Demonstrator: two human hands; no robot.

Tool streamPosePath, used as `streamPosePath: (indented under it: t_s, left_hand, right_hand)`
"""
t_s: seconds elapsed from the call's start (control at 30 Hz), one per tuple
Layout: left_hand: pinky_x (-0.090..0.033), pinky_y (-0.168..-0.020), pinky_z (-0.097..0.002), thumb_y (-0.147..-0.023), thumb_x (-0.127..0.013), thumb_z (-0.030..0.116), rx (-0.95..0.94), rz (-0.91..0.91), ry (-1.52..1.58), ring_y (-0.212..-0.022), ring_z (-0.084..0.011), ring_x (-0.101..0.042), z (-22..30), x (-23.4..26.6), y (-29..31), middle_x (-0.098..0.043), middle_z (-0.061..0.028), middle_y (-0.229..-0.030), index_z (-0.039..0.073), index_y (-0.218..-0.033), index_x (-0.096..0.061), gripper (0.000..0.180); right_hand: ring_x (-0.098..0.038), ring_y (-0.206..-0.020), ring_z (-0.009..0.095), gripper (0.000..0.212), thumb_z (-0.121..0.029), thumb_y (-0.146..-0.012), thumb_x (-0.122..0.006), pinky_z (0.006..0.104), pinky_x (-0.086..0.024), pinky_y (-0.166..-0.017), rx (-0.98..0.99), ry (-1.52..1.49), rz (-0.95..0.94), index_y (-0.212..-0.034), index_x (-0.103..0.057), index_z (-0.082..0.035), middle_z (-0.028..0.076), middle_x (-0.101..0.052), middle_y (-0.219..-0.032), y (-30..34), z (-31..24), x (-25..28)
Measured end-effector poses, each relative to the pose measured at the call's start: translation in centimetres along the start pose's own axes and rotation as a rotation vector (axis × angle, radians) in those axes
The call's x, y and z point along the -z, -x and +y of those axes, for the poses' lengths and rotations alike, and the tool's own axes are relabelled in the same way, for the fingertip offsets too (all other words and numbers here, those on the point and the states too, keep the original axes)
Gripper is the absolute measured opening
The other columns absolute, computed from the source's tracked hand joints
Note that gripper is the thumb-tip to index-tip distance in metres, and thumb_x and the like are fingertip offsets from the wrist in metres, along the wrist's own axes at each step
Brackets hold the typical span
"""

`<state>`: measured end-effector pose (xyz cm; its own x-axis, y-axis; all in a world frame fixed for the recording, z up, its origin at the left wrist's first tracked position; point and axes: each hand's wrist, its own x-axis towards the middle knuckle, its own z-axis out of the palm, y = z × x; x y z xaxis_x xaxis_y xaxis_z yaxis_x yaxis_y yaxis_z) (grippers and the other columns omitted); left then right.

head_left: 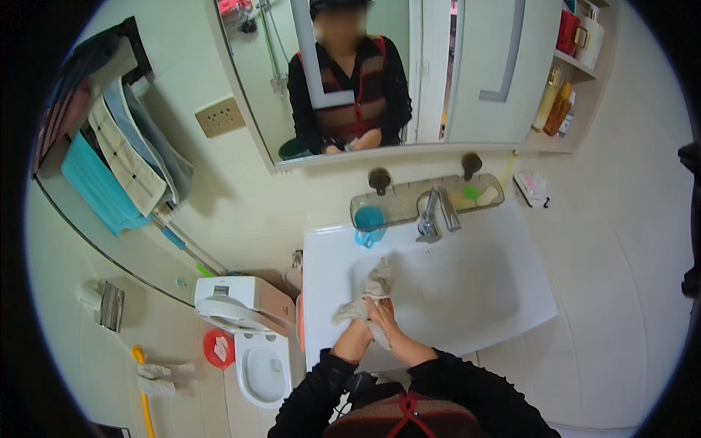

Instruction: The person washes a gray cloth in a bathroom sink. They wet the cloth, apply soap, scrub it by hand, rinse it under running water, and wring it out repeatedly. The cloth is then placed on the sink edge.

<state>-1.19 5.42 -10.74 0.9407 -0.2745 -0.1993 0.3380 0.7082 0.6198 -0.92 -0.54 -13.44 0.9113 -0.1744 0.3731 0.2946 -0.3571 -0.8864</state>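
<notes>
**Left hand (358, 330) and right hand (386, 318) clamp a pale cloth (379, 280) over a white sink (478, 281)**

The two hands are close together above the left part of the sink, the grip of each closed on the bunched cloth. Some of the fingers are hidden by the folds. One end of the cloth sticks out past the hands toward the back of the sink, another fold flops out to the left over the left hand, and a strip hangs between the wrists. Whether the cloth touches the sink below, I cannot tell.

Behind the sink, a long rack (398, 206) is fixed to the wall, with a blue cup (370, 217) at its left end and a green item (471, 192) toward its right. A chrome tap (428, 228) stands in front of the rack, well apart from the cloth. The mirror (478, 58) above shows the person in dark sleeves and a striped top, hands together.

To the right of the mirror, an amber bottle (558, 109) stands on a shelf. Left of the sink is a toilet (263, 338) with its lid raised, and just beside it a red bin (210, 352) holding crumpled paper. A turquoise towel (102, 186) and a cream towel (131, 157) hang higher on the left.
</notes>
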Motion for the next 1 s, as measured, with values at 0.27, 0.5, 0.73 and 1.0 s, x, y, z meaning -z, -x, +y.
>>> streamPosePath:
  t_s: [0.27, 0.5, 0.73, 1.0]
  left_hand:
    - [-0.030, -0.107, -0.0432, -0.096, -0.031, 0.042, 0.111, -0.064, 0.493, -0.126, -0.0278, -0.041, 2.9, -4.1, 1.3, -0.044, -0.0115, -0.136, 0.007, -0.135, -0.041, 0.052]
    - [-0.024, -0.110, -0.0487, -0.095, -0.031, 0.041, -0.005, -0.037, 0.681, -0.128, -0.0309, -0.039, 4.3, -3.1, 1.4, -0.044, -0.0118, -0.137, 0.008, -0.132, -0.044, 0.051]
    - [-0.028, -0.108, -0.0484, -0.091, -0.041, 0.041, 0.040, -0.014, 0.668, -0.124, -0.0316, -0.042, 5.4, -5.0, 2.5, -0.048, -0.0122, -0.133, 0.010, -0.127, -0.049, 0.048]
    - [-0.030, -0.106, -0.0491, -0.092, -0.043, 0.034, -0.030, 0.065, 0.677, -0.120, -0.0335, -0.045, 4.7, 0.3, 1.6, -0.051, -0.0156, -0.128, 0.006, -0.123, -0.051, 0.042]
  right_hand:
    - [-0.041, -0.124, 0.033, 0.066, -0.055, -0.092, -0.037, 0.0461, -0.030, -0.106, -0.833, -1.294, -0.194, -0.133, -0.039, -0.004, 0.015, -0.045, -0.132, -4.7, 2.3, 4.8]
    - [-0.033, -0.130, 0.034, 0.078, -0.069, -0.086, -0.027, 0.0519, -0.024, -0.108, -0.862, -1.752, -0.144, -0.138, -0.035, -0.011, 0.012, -0.036, -0.142, -5.5, -2.6, 11.4]
    - [-0.033, -0.129, 0.032, 0.067, -0.060, -0.089, -0.033, 0.0512, -0.026, -0.108, -0.838, -1.783, -0.060, -0.136, -0.038, -0.011, 0.011, -0.036, -0.142, -5.1, -2.8, 12.7]
    - [-0.040, -0.124, 0.030, 0.053, -0.045, -0.093, -0.039, 0.0471, -0.031, -0.106, -0.827, -1.581, 0.131, -0.131, -0.043, -0.008, 0.011, -0.044, -0.135, -5.1, -4.4, 12.9]
